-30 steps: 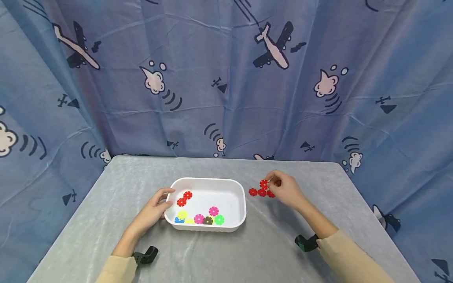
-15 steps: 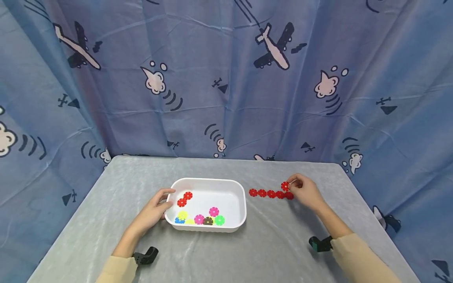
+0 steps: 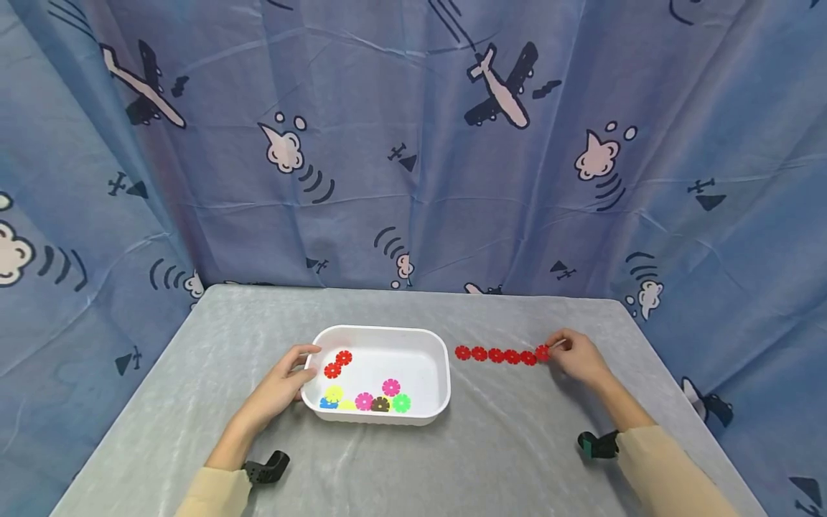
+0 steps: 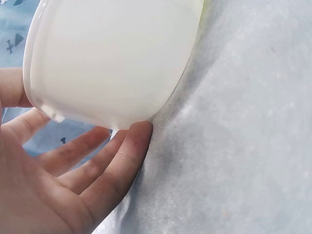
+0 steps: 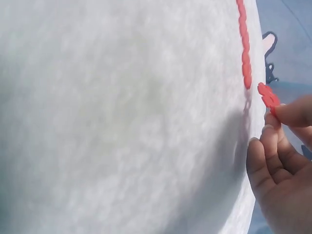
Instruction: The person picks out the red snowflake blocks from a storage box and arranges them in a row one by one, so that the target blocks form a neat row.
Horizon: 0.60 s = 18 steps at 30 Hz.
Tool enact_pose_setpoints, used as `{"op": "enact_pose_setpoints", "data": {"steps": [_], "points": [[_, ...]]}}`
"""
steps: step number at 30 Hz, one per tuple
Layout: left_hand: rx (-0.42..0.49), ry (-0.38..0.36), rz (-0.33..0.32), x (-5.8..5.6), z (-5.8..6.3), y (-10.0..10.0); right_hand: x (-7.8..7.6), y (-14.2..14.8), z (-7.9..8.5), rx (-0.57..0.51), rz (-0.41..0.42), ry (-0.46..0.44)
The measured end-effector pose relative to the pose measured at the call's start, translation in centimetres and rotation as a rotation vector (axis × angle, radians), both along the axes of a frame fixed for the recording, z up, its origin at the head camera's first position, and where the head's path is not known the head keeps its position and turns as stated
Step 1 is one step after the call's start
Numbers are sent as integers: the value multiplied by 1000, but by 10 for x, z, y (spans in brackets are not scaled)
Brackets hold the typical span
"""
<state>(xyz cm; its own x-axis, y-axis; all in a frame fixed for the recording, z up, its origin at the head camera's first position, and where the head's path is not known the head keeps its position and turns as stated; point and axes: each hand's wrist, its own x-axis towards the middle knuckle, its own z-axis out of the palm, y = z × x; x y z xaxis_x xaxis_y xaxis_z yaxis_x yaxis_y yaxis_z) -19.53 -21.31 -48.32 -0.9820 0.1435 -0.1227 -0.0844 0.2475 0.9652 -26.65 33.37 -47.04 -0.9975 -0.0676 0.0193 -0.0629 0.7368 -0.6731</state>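
A white tray (image 3: pixel 439 359) sits mid-table and holds several flower-shaped discs: red (image 3: pixel 337 363), yellow, pink, green, brown and blue. My left hand (image 3: pixel 284 380) rests against the tray's left wall (image 4: pixel 112 63) with straight fingers (image 4: pixel 122 161). To the tray's right lies a row of red discs (image 3: pixel 494 355) on the grey cloth. My right hand (image 3: pixel 575 357) pinches one more red disc (image 3: pixel 542 352) at the row's right end; the right wrist view shows that red disc (image 5: pixel 268 97) between fingertips (image 5: pixel 292 114), just off the row (image 5: pixel 244 53).
The grey cloth-covered table (image 3: pixel 413 459) ends in a blue curtain with plane prints (image 3: pixel 413 143) at the back and sides. Black wrist cameras (image 3: pixel 268 468) sit on both forearms.
The right hand has moved rightward along the table, and the row of red discs grew longer behind it. The left hand and tray stayed put.
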Motion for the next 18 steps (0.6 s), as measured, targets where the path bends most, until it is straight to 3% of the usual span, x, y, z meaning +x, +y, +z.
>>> {"op": "enact_pose_setpoints", "data": {"steps": [18], "points": [[6,14,-1,0,0,1,-3,8,-5,53,29,-148]]}}
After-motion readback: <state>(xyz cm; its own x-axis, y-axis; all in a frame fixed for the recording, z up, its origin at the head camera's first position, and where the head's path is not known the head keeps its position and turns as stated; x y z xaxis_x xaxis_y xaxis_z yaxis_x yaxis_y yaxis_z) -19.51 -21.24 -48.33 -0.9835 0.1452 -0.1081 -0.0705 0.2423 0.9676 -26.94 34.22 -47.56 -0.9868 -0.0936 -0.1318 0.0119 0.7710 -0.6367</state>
